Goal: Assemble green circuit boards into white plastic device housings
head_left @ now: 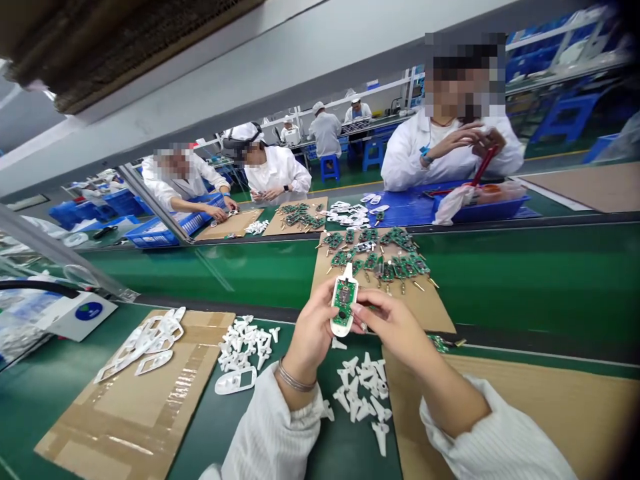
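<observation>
My left hand (310, 330), with a metal bracelet at the wrist, grips a white plastic housing (344, 300) with a green circuit board (344, 300) seated in it. The fingertips of my right hand (393, 327) press against the housing's lower right edge. Below my hands lies a heap of small white plastic parts (361, 390). Beyond them, a cardboard sheet (440, 313) carries several green circuit boards (373, 257) with gold pins.
To the left are a pile of white plastic parts (245, 343) and white shells on taped cardboard (143, 343). Co-workers (447, 143) sit across the green conveyor belt (500, 280) with boards, parts and blue crates (173, 223).
</observation>
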